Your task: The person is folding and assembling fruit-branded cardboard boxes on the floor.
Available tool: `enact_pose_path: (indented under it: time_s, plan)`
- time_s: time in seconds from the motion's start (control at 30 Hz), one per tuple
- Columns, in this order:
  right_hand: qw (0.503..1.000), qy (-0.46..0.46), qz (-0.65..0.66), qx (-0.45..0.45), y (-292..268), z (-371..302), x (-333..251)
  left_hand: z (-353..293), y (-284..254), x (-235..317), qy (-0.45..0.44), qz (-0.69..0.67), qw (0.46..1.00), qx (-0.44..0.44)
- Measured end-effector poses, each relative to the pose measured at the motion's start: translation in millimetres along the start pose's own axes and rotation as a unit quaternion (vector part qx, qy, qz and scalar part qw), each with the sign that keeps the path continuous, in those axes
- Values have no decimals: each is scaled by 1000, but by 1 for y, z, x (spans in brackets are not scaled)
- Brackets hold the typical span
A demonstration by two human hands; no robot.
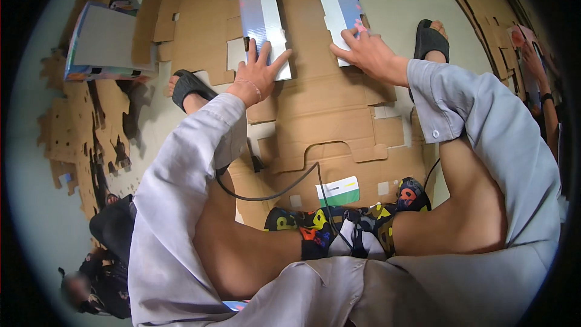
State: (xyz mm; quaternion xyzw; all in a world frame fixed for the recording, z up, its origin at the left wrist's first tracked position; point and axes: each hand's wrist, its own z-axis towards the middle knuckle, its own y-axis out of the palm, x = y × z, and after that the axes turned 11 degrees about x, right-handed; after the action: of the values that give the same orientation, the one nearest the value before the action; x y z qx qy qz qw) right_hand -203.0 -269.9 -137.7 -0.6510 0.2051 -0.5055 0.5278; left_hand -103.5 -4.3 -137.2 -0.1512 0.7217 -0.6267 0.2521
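Left grip: left hand [251, 77], fingers spread, laid on near end of left printed cardboard strip [260, 6].
Right grip: right hand [375, 54], touching near end of right printed cardboard strip [342, 6]; can't tell if pinching.
Strip axes: both roughly 11-to-5; from its hand, left strip runs toward 12, right strip toward 11.
Nearer hand: each on its own strip.
Base: brown cardboard sheet [321, 109], under both near ends.

You have open cardboard [307, 36] between the left strip [261, 9] and the right strip [342, 6]; closer in, a black cable [266, 198] loops across.
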Motion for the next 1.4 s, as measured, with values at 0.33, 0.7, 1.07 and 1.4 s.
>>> enact_pose_path:
  time_s: [0.33,0.7,1.07,1.4]
  plan:
    - [998,-27,50,37,22,8,2,12,9,10,19,9,1000,9]
    - [972,62,223,40,0,-29,18,-23,18,-56,-106,-411,901,96]
    - [786,502,360,-22,-2,-51,44,-22,4,-48,-329,-542,710,307]
    - [706,550,444,46,19,-64,48,-14,-4,-78,-408,-443,761,241]
